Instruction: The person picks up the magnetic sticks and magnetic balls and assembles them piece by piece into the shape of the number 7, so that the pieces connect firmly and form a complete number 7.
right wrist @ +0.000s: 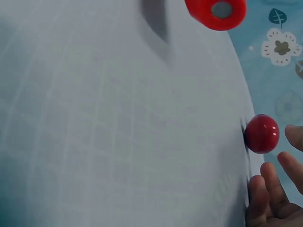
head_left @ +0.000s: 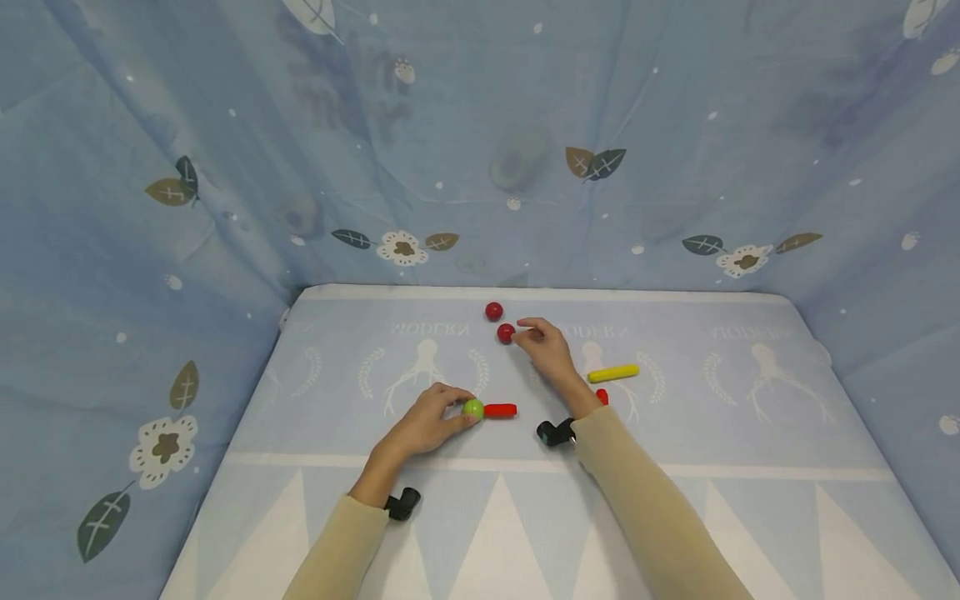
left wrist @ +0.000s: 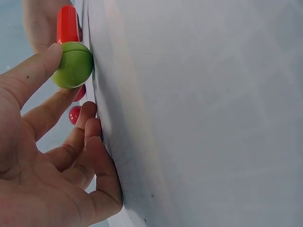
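My left hand [head_left: 433, 418] pinches a green ball [head_left: 473, 409] between thumb and fingertip, low over the table. A red ridged stick [head_left: 501, 411] lies end-on against the ball's right side; whether the two are joined cannot be told. In the left wrist view the green ball [left wrist: 73, 65] has a seam line, with the red stick [left wrist: 67, 23] beyond it. My right hand [head_left: 547, 348] is beside a red ball [head_left: 506, 333], fingers parted and not closed round it. Its wrist view shows a gap between the red ball [right wrist: 262, 134] and the fingers. A second red ball [head_left: 493, 311] sits just behind.
A yellow stick [head_left: 613, 373] lies right of my right forearm. Another red stick [head_left: 602, 397] is partly hidden by that forearm. A patterned cloth covers the table [head_left: 465, 487], and blue curtains [head_left: 480, 167] hang behind it and at both sides.
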A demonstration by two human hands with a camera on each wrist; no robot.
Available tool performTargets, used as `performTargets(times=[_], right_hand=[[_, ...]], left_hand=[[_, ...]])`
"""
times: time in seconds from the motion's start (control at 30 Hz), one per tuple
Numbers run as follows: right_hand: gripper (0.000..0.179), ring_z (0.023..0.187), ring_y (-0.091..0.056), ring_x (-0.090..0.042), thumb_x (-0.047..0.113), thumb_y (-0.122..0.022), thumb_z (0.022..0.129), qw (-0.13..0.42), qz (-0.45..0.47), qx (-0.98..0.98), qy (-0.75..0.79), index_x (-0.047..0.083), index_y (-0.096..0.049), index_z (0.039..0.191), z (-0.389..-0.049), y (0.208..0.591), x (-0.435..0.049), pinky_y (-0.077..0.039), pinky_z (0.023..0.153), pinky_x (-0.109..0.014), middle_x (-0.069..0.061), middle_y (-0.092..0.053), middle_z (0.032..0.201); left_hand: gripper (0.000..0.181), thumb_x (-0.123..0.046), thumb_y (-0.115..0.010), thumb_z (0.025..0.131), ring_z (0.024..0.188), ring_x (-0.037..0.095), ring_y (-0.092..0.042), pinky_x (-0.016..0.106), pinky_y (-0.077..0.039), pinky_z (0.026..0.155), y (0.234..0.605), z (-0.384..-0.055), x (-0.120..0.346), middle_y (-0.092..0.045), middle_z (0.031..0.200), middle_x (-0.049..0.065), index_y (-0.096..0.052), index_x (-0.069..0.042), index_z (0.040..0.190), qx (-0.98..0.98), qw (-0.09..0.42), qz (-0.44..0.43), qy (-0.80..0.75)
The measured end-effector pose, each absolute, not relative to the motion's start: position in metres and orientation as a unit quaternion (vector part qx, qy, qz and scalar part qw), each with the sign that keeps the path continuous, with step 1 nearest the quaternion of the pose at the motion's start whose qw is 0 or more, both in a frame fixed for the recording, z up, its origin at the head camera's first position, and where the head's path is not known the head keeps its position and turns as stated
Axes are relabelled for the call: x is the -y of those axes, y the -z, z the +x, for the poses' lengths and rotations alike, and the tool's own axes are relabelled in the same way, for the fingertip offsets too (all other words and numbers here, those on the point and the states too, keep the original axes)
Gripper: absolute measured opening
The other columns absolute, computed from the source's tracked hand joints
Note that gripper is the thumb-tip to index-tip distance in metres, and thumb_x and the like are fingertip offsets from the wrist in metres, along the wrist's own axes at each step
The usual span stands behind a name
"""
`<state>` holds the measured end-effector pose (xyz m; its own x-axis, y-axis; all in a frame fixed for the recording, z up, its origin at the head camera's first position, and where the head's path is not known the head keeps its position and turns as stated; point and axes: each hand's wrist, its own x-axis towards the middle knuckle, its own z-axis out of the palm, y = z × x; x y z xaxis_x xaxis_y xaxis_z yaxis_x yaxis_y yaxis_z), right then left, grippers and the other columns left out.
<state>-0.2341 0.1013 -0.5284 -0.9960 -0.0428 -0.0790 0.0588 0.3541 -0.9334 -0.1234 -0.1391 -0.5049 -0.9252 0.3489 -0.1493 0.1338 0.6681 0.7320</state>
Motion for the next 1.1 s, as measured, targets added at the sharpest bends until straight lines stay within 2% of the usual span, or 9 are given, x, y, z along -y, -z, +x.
performTargets(times=[0.47, 1.1], right_hand=[[0.048, 0.092, -0.056, -0.026, 0.027, -0.071, 0.094, 0.059, -0.025, -0.87, 0.489, 0.014, -0.059, 0.139, -0.24, 0.528, -0.092, -0.048, 0.079, -0.037, -0.011, -0.065, 0.102], [0.042, 0.088, -0.055, -0.026, 0.026, -0.071, 0.095, 0.034, -0.052, -0.893, 0.446, 0.011, -0.064, 0.134, -0.243, 0.529, -0.09, -0.045, 0.076, -0.038, -0.012, -0.064, 0.097]], left_hand=[[0.032, -0.031, -0.071, 0.095, 0.114, 0.027, -0.054, 0.05, -0.046, 0.096, 0.507, -0.125, 0.141, -0.056, 0.122, 0.007, -0.069, -0.016, 0.124, -0.903, 0.142, 0.137, -0.382], [0.031, -0.03, -0.072, 0.095, 0.117, 0.027, -0.053, 0.051, -0.044, 0.098, 0.506, -0.126, 0.139, -0.056, 0.123, 0.007, -0.069, -0.016, 0.123, -0.904, 0.145, 0.131, -0.381]])
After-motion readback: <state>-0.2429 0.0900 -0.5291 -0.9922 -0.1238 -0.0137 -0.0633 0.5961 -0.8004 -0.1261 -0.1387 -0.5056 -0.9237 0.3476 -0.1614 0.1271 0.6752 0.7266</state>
